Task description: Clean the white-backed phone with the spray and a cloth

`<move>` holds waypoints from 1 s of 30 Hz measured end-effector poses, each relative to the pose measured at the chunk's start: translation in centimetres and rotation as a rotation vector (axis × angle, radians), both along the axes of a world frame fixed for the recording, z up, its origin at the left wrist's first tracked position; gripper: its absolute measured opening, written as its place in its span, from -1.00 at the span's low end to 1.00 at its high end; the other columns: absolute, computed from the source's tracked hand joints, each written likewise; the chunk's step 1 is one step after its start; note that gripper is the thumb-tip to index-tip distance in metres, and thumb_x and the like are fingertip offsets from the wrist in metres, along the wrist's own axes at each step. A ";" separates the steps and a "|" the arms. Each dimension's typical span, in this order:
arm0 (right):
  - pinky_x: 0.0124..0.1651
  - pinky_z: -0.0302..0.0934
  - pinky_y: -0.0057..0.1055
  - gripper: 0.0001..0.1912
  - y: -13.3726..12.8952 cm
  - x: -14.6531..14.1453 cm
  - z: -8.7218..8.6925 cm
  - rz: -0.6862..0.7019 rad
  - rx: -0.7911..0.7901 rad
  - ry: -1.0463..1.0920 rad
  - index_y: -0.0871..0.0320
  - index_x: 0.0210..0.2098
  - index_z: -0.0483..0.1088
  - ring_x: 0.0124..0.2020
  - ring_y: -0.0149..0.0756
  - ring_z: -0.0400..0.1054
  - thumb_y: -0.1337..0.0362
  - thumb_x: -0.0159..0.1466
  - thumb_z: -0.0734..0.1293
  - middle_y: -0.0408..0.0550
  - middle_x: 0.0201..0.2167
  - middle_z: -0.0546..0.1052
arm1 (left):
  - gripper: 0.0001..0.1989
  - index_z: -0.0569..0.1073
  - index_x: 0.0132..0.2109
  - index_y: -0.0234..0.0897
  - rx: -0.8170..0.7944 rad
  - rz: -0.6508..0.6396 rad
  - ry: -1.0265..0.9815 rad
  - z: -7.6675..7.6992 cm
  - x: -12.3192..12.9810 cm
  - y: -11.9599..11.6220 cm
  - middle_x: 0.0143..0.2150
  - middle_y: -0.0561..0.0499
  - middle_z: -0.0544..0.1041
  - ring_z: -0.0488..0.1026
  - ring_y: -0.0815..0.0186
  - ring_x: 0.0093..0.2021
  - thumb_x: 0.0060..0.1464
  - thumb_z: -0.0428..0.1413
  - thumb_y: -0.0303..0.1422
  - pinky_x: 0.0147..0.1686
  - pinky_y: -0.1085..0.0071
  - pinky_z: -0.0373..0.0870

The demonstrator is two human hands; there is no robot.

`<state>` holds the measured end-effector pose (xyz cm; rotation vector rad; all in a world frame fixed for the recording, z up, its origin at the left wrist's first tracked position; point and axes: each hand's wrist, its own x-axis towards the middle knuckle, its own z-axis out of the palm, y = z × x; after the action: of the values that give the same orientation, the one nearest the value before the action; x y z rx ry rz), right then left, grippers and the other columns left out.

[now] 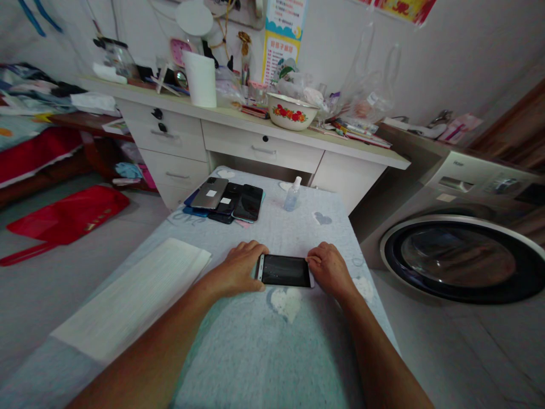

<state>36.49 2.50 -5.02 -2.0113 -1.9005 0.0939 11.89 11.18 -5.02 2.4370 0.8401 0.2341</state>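
Observation:
A smartphone [286, 271] with a dark screen and pale ends lies sideways on the cloth-covered table [272, 346]. Small light specks show on its glass. My left hand [242, 267] clasps the phone's left end, thumb at the near edge and fingers at the far edge. At the right end, my right hand [330, 267] is closed, its fingertips pinched together against the phone's upper right corner. What lies between those fingertips is hidden. Beyond the hands stand a small clear spray bottle [292, 195] and, to the left, a pile of several phones [230, 200].
A folded pale cloth or paper sheet [136, 298] lies left of my left forearm. Behind the table is a white desk [264, 147] carrying a flowered enamel bowl [293, 111] and a white cylinder [200, 79]. A washing machine [464, 227] stands right; a red bag [72, 218] lies on the floor left.

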 end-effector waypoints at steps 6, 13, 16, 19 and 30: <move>-0.14 0.09 -0.38 -0.83 0.5 -1.6 0.1 0.030 -0.010 -0.016 0.18 -0.37 0.52 -0.22 -0.23 0.25 0.41 0.23 0.27 0.00 -0.36 0.43 | -0.47 0.31 -0.01 -0.14 0.012 0.012 -0.003 -0.1 0.0 0.0 -0.03 -0.01 0.33 0.25 0.12 -0.01 -0.21 0.20 -0.31 -0.06 0.27 0.23; -0.09 0.06 -0.36 -0.82 1.3 -3.3 -0.5 0.103 0.032 -0.015 0.12 -0.29 0.52 -0.20 -0.25 0.22 0.35 0.30 0.25 -0.03 -0.31 0.42 | -0.46 0.31 0.00 -0.14 0.009 0.012 0.005 0.1 0.0 -0.1 -0.02 -0.01 0.33 0.25 0.12 0.00 -0.21 0.20 -0.31 -0.04 0.26 0.23; -0.10 0.05 -0.36 -0.82 1.5 -3.7 -0.6 0.134 0.042 -0.006 0.11 -0.28 0.51 -0.21 -0.26 0.21 0.34 0.30 0.26 -0.04 -0.30 0.42 | -0.46 0.31 0.00 -0.14 0.011 0.015 0.010 0.1 0.0 -0.2 -0.02 -0.01 0.33 0.25 0.12 0.01 -0.21 0.21 -0.31 -0.03 0.26 0.24; -0.11 0.05 -0.36 -0.83 1.7 -4.0 -0.4 0.156 0.038 -0.005 0.11 -0.28 0.51 -0.21 -0.27 0.20 0.34 0.31 0.26 -0.04 -0.30 0.42 | -0.45 0.31 0.01 -0.14 0.013 0.016 0.012 0.1 0.1 -0.2 -0.01 -0.01 0.33 0.24 0.12 0.01 -0.21 0.21 -0.30 -0.02 0.26 0.23; -0.15 0.13 -0.37 -0.86 0.4 -2.5 0.8 0.303 -0.060 0.068 0.13 -0.33 0.52 -0.24 -0.28 0.26 0.41 0.23 0.31 -0.03 -0.31 0.46 | -0.42 0.29 0.03 -0.15 0.005 0.022 0.028 0.1 0.1 -0.1 -0.01 -0.03 0.33 0.24 0.10 0.02 -0.22 0.21 -0.29 -0.02 0.23 0.23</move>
<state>34.00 2.87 -4.20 -1.7173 -2.1670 0.2973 11.95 11.04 -4.94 2.4419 0.8794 0.2114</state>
